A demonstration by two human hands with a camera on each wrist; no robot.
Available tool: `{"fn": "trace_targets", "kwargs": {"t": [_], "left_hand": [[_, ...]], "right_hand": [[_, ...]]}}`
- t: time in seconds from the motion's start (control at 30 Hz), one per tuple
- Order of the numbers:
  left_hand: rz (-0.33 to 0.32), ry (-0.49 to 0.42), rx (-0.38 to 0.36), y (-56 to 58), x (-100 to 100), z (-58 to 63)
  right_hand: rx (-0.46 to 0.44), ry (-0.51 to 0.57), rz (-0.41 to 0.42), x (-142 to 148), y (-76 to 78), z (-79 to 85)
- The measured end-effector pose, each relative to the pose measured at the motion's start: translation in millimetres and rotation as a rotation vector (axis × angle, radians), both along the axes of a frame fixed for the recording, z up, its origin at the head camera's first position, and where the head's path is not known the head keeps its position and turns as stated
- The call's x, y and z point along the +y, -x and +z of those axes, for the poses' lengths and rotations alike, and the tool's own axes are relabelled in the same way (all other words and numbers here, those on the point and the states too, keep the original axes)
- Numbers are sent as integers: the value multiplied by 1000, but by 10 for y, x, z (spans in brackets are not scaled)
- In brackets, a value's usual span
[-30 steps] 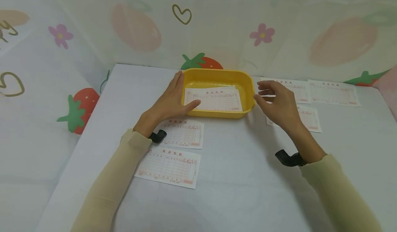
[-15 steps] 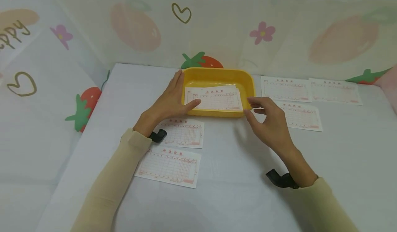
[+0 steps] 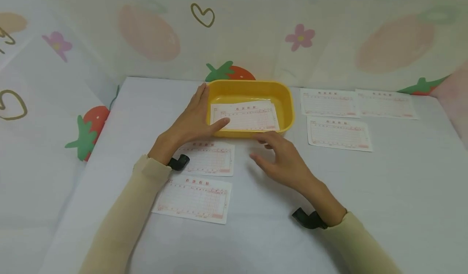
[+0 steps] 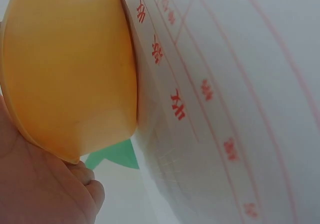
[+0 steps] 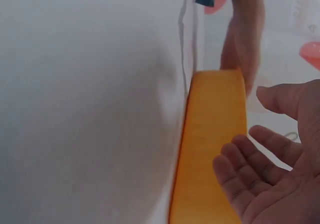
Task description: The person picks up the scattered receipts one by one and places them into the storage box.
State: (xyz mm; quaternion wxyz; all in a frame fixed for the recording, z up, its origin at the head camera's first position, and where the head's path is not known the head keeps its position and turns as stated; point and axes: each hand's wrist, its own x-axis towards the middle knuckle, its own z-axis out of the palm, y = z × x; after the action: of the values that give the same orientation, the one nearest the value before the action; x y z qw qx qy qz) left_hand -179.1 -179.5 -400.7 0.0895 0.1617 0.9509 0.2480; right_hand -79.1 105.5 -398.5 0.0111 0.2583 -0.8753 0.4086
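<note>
The left hand is spread wide at the left end of a yellow rectangular tray with rounded corners: its fingers lie straight along the outer left wall, and its thumb extends over the near rim. The right hand is positioned at the near side of the tray, toward its right end, with the fingers slightly bent and the thumb set apart; it holds nothing, and fingertip contact with the near wall cannot be determined. Inside the tray, to the right of the left thumb, lies a stack of white paper slips printed in red. Two further slips rest on the white tabletop: the upper slip is just right of the left wrist and partly covered by it; the lower slip lies nearer the body, beside the left forearm. Beyond and to the right of the right hand are three loose slips, two side by side in the farther row. Each wrist carries a black angled fitting. Behind both hands hangs a pale fruit-patterned backdrop.
</note>
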Motion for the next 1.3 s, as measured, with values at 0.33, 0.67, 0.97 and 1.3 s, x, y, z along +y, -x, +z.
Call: {"fn": "trace_targets", "kwargs": {"t": [0.33, 0.67, 0.97, 1.3], "left_hand": [[-10, -21, 34, -7, -25, -22], [-5, -24, 24, -5, -22, -23], [-10, -35, 30, -6, -4, 10], [-4, -30, 41, -12, -6, -20]], "right_hand": [[-133, -67, 84, -355, 28, -78], [-120, -238, 48, -654, 56, -133], [-102, -349, 37, -714, 44, -148], [-77, -317, 32, -760, -8, -157]]}}
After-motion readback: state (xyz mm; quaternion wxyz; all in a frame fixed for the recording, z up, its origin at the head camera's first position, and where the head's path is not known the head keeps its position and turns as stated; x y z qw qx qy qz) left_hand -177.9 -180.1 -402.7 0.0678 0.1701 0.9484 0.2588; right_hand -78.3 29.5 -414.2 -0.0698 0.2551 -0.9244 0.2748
